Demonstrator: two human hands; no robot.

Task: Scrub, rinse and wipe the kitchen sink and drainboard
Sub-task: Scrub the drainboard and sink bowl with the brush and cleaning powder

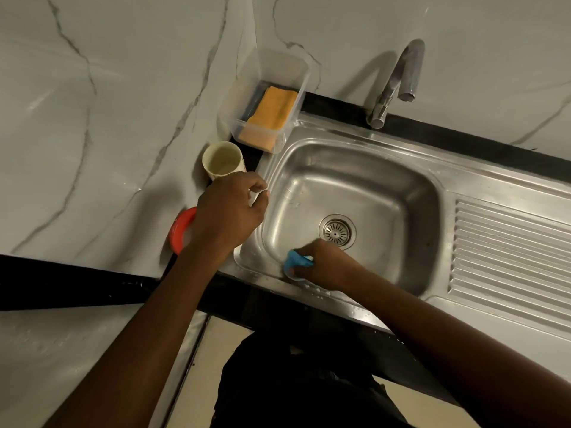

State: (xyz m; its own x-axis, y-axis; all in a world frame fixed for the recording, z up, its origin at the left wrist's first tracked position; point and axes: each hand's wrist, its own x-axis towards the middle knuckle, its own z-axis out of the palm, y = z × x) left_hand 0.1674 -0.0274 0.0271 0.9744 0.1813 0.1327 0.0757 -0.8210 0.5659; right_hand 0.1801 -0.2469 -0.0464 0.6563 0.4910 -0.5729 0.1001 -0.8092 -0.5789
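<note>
A stainless steel kitchen sink with a rounded rectangular basin is set into a black counter, and a round slotted metal drain sits in the basin floor. The person's right hand reaches into the near left corner of the sink. Its fingers are curled tightly round a small blue scrubbing cloth, which is pressed against the sink's near wall just left of the drain. Water droplets or foam speckle the sink's near rim right beside that hand.

The left hand hovers over the sink's left rim. Its fingers are curled round the lower part of a cream plastic cup, which is tilted so that its open mouth faces up and away from the sink. A red ring-shaped object lies further left of the sink, partly hidden under the left wrist.

The ribbed steel drainboard adjoins the sink on its right side. Behind the sink, a curved chrome faucet rises from the counter, its spout hanging above the far rim. At the sink's far left corner stands a clear rectangular plastic container holding a folded orange cloth or sponge. A white marble-patterned wall with grey veins rises behind and to the left of the sink.
</note>
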